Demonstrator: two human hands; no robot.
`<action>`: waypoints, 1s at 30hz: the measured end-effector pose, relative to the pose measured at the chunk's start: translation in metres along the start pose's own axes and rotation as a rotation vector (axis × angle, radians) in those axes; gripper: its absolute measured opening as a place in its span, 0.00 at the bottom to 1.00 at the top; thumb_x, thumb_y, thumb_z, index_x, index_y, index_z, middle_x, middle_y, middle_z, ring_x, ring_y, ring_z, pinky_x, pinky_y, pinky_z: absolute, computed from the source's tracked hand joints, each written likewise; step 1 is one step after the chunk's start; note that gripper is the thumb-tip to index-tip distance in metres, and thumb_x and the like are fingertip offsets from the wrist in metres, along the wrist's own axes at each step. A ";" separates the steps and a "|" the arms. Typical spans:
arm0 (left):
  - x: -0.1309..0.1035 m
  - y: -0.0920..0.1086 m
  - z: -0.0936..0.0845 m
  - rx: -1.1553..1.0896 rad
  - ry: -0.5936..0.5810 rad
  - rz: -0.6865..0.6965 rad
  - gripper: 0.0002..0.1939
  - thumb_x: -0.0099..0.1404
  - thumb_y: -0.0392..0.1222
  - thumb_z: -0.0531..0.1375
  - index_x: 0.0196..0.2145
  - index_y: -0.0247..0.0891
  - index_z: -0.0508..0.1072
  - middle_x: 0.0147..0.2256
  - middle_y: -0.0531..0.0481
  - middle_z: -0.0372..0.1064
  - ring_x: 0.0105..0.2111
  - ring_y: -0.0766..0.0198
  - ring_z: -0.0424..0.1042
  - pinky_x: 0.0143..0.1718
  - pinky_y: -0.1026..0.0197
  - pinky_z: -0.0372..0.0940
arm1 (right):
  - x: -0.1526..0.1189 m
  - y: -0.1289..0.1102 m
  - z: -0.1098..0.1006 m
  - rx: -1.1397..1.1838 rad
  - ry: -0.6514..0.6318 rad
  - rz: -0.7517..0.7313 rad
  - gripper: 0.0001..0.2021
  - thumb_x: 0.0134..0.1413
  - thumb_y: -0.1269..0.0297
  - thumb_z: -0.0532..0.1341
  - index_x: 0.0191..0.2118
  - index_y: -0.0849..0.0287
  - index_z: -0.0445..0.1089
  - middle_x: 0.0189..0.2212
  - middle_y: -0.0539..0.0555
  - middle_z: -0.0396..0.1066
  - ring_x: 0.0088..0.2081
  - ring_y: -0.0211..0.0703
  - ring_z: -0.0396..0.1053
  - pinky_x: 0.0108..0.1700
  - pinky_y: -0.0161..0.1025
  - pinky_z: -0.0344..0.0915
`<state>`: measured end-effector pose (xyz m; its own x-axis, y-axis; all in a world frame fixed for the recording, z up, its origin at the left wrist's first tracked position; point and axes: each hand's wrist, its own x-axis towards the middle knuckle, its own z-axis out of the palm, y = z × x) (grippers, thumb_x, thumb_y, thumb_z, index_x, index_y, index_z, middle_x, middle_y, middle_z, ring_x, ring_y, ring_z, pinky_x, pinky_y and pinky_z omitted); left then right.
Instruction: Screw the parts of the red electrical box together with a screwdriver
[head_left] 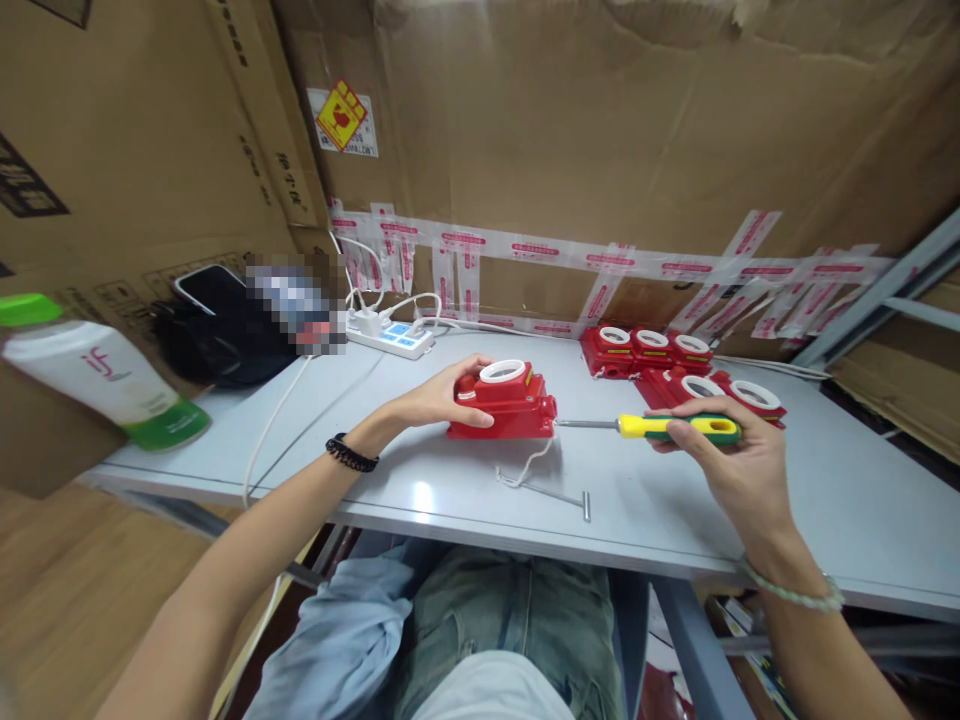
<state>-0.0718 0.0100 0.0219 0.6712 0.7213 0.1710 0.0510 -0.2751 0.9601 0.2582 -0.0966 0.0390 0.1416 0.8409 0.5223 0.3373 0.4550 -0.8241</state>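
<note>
My left hand (435,402) grips a red plastic box with a white ring on top (504,402), resting on the grey table (420,495). My right hand (731,462) holds a screwdriver with a yellow and green handle (675,427). Its metal shaft points left, and the tip touches the right side of the red box. A white cord with a small metal T-bar (551,490) trails from the box onto the table in front.
Several more red boxes with white rings (679,365) are grouped at the back right. A white power strip with chargers (390,335) and a black bag (217,340) lie at the back left. A white bottle with a green cap (90,375) sits at the left edge. Cardboard walls surround the table.
</note>
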 end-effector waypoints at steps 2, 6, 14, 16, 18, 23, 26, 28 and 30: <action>-0.001 0.000 -0.001 0.025 0.008 0.008 0.37 0.49 0.45 0.73 0.53 0.39 0.63 0.52 0.44 0.67 0.49 0.56 0.70 0.49 0.56 0.65 | 0.001 0.001 0.003 -0.085 0.053 0.053 0.11 0.52 0.56 0.68 0.32 0.58 0.72 0.20 0.50 0.75 0.20 0.38 0.73 0.24 0.33 0.72; -0.002 0.003 0.000 0.085 0.004 0.018 0.37 0.49 0.45 0.73 0.53 0.39 0.63 0.51 0.44 0.67 0.49 0.57 0.70 0.49 0.57 0.65 | 0.007 0.005 0.001 -0.215 0.009 0.056 0.12 0.52 0.55 0.67 0.28 0.58 0.69 0.14 0.46 0.66 0.16 0.33 0.64 0.19 0.32 0.63; 0.001 -0.007 0.004 0.208 -0.032 0.010 0.36 0.50 0.47 0.72 0.53 0.40 0.63 0.50 0.45 0.66 0.48 0.56 0.69 0.51 0.54 0.64 | 0.005 0.010 -0.014 -0.079 -0.348 0.304 0.16 0.52 0.52 0.66 0.38 0.55 0.64 0.23 0.48 0.72 0.24 0.42 0.73 0.30 0.39 0.72; 0.001 -0.009 0.006 0.217 -0.033 0.006 0.36 0.50 0.47 0.72 0.53 0.39 0.63 0.50 0.45 0.66 0.48 0.56 0.69 0.51 0.53 0.64 | 0.001 0.012 -0.013 -0.148 -0.342 0.313 0.16 0.54 0.49 0.63 0.37 0.57 0.67 0.22 0.50 0.73 0.26 0.42 0.72 0.31 0.39 0.71; 0.001 -0.009 0.008 0.239 -0.044 0.004 0.35 0.50 0.47 0.72 0.52 0.39 0.63 0.50 0.45 0.66 0.48 0.56 0.69 0.51 0.53 0.64 | -0.003 0.013 -0.009 -0.293 -0.289 0.261 0.17 0.55 0.47 0.61 0.32 0.59 0.69 0.21 0.51 0.71 0.24 0.39 0.69 0.29 0.37 0.66; 0.001 -0.008 0.009 0.293 -0.051 0.010 0.35 0.50 0.47 0.72 0.52 0.39 0.64 0.50 0.44 0.67 0.48 0.55 0.69 0.51 0.52 0.64 | -0.011 0.019 -0.007 -0.379 -0.266 0.241 0.16 0.55 0.48 0.60 0.31 0.57 0.66 0.19 0.47 0.63 0.21 0.37 0.62 0.24 0.35 0.60; 0.002 -0.009 0.010 0.302 -0.061 0.017 0.35 0.50 0.48 0.71 0.52 0.39 0.63 0.50 0.44 0.67 0.49 0.55 0.69 0.51 0.52 0.64 | -0.012 0.022 -0.013 -0.265 -0.360 0.304 0.17 0.52 0.50 0.64 0.40 0.55 0.61 0.22 0.45 0.66 0.22 0.38 0.67 0.26 0.36 0.64; 0.001 -0.009 0.011 0.319 -0.065 0.030 0.35 0.50 0.48 0.71 0.52 0.39 0.63 0.50 0.44 0.67 0.49 0.55 0.69 0.52 0.52 0.64 | -0.012 0.024 -0.018 -0.224 -0.446 0.318 0.18 0.53 0.51 0.64 0.42 0.55 0.59 0.24 0.45 0.67 0.23 0.39 0.68 0.28 0.36 0.65; 0.000 -0.009 0.011 0.342 -0.074 0.041 0.34 0.51 0.48 0.70 0.52 0.39 0.62 0.50 0.44 0.67 0.49 0.55 0.69 0.51 0.52 0.64 | -0.013 0.024 -0.020 -0.230 -0.490 0.310 0.16 0.55 0.51 0.62 0.41 0.56 0.61 0.25 0.46 0.67 0.24 0.38 0.67 0.28 0.36 0.65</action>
<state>-0.0636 0.0055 0.0112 0.7290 0.6605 0.1796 0.2591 -0.5092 0.8207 0.2837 -0.1021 0.0169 -0.1604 0.9852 0.0599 0.5481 0.1394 -0.8247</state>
